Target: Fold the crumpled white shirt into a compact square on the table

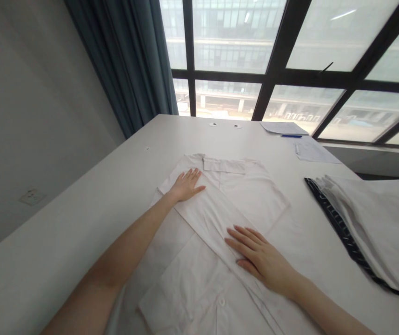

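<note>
A white shirt (241, 195) lies spread on the white table (81, 218), its collar toward the window and one side folded over the middle. My left hand (186, 184) rests flat on the folded sleeve near the shirt's left shoulder, fingers stretched out. My right hand (257, 258) lies flat on the folded edge nearer to me, fingers spread and pointing left. Neither hand holds anything.
A stack of folded white and dark striped garments (370, 228) lies at the right. Papers (283, 128) and a blue pen (291, 136) sit near the window side, with another sheet (314, 152) beside them. A grey wall and dark curtain (129, 60) stand at the left.
</note>
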The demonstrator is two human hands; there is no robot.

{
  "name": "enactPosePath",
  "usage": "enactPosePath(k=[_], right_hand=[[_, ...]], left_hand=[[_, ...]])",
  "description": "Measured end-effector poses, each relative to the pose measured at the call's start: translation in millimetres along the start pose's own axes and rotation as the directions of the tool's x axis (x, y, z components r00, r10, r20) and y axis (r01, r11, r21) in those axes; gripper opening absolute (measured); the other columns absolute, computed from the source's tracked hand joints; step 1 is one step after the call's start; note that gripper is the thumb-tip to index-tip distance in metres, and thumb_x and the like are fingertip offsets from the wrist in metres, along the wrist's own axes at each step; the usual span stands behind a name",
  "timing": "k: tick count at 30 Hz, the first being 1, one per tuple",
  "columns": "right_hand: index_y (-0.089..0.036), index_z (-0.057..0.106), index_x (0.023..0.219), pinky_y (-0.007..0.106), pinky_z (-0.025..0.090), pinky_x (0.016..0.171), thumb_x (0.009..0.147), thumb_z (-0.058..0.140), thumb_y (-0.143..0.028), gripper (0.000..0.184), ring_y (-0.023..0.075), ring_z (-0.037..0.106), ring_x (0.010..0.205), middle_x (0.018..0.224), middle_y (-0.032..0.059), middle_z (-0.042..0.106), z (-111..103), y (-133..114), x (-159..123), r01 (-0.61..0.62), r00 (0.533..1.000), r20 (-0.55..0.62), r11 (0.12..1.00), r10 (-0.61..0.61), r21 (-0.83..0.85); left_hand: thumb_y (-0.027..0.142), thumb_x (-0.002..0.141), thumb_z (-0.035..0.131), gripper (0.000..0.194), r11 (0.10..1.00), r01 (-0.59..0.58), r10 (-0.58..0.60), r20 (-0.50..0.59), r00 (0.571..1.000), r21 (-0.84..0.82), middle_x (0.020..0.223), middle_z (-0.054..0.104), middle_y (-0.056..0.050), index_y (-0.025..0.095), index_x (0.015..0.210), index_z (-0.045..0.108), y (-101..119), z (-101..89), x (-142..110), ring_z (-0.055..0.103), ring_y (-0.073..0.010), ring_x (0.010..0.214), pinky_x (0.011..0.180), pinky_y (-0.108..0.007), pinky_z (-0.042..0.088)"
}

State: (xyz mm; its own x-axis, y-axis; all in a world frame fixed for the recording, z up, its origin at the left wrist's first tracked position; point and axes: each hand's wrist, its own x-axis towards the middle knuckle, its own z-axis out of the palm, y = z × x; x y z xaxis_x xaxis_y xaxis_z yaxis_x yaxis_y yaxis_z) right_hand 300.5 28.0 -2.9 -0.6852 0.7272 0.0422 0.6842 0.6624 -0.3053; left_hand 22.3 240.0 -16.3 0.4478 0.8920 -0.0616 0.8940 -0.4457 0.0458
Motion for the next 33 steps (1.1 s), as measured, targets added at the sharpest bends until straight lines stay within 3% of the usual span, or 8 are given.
enactPosePath(k=[11, 22, 27, 33], right_hand=[[-0.033, 0.032, 0.150, 0.044, 0.028, 0.117, 0.101, 0.039, -0.040, 0.050, 0.0201, 0.025, 0.144, 0.156, -0.0014, 0.030, 0.1, 0.5, -0.4, 0.004, 1.000, -0.002, 1.000, -0.004, -0.021], [-0.032, 0.032, 0.150, 0.044, 0.030, 0.116, 0.101, 0.039, -0.040, 0.050, 0.0201, 0.025, 0.144, 0.157, -0.0012, 0.030, 0.6, -0.2, -1.7, 0.014, 1.000, 0.006, 0.999, -0.014, -0.047], [-0.032, 0.031, 0.150, 0.043, 0.029, 0.116, 0.101, 0.040, -0.039, 0.051, 0.0198, 0.026, 0.144, 0.156, -0.0007, 0.031, -0.8, -0.8, -2.2, 0.014, 1.000, -0.004, 0.999, -0.014, -0.034], [-0.033, 0.034, 0.149, 0.043, 0.028, 0.117, 0.100, 0.041, -0.040, 0.050, 0.0197, 0.027, 0.144, 0.156, -0.0007, 0.033, -3.3, -2.0, -1.4, -0.002, 1.000, -0.006, 1.000, 0.002, 0.019]], left_hand=[[0.070, 0.091, 0.024, 0.090, 0.985, 0.170, -0.169, 0.023, 0.985, -0.020, 0.161, 0.008, -0.015, 0.007, 0.154, 0.013, -29.9, -2.5, 41.1, 0.008, -0.0285, 0.148, 0.118, -0.042, 0.014], [0.081, 0.075, 0.044, 0.112, 0.975, 0.217, -0.212, 0.107, 0.971, -0.035, 0.160, 0.007, -0.017, 0.008, 0.154, 0.013, -48.0, -12.5, 72.2, 0.006, -0.0310, 0.148, 0.118, -0.042, 0.016], [0.079, 0.075, 0.046, 0.110, 0.973, 0.229, -0.226, 0.079, 0.971, -0.035, 0.160, 0.010, -0.017, 0.009, 0.154, 0.014, -51.5, -12.4, 79.8, 0.008, -0.0315, 0.148, 0.118, -0.043, 0.017], [0.073, 0.088, 0.028, 0.094, 0.969, 0.245, -0.246, -0.058, 0.968, -0.026, 0.160, 0.015, -0.016, 0.007, 0.153, 0.018, -45.0, -4.3, 73.0, 0.012, -0.0282, 0.148, 0.117, -0.042, 0.018]])
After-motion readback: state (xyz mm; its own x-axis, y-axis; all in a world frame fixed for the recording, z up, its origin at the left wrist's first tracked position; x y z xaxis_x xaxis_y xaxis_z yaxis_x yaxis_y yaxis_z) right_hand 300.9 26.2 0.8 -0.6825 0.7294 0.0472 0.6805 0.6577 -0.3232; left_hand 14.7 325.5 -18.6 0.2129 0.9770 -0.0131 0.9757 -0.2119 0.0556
